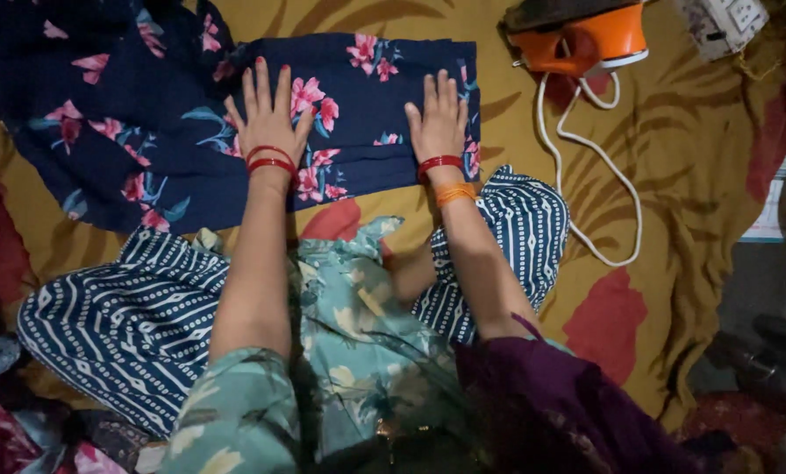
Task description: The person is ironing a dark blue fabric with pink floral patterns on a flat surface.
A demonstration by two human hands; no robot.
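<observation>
Teal floral sleeves (235, 412) and a lap in navy-and-white striped trousers (130, 325) fill the near edge of the view as a seated person presses both palms on a folded navy garment with pink flowers (358, 132), spread over a mustard-and-red patterned bedsheet (674, 219). Left hand (270, 118), red bangles at the wrist, lies flat on the fold's left portion; right hand (439, 118), with red and orange bangles, lies flat towards its right edge. Fingers (257, 88) on both hands are stretched out and slightly spread, bearing down on the cloth and gripping nothing. Folded fabric sits directly under the palms and fingertips, its near edge just at the wrists, with more of the same print trailing loosely off to the upper left. Judging by its drape and soft creases, the cloth is probably light, limp and thin, unlikely to slip on the sheet, and best taken by pinching a folded edge or corner. An orange-and-white electric iron (586, 39) rests well apart at upper right, its white cord (603, 175) looping across the sheet.
</observation>
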